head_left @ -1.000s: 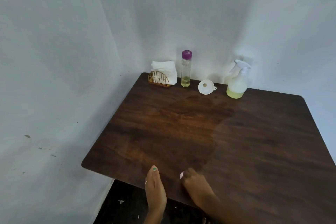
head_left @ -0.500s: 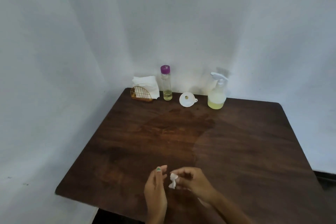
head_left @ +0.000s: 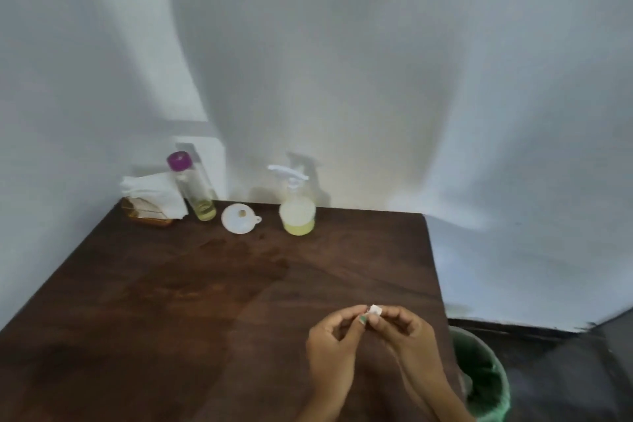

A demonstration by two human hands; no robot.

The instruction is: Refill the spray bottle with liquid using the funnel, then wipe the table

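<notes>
A spray bottle with yellow liquid in its bottom and a white trigger head stands at the table's far edge. Left of it lies a white funnel, then a tall clear bottle with a purple cap and a little yellow liquid. My left hand and my right hand meet above the near right part of the dark wooden table. Both pinch a small crumpled white tissue scrap between their fingertips.
A wire holder with white napkins sits in the far left corner. A green bin with white scraps inside stands on the floor just past the table's right edge. White walls close in behind and at the left.
The view has swung right, bringing the green bin into sight. My hands have risen off the near edge and moved right, now pinching the tissue scrap together.
</notes>
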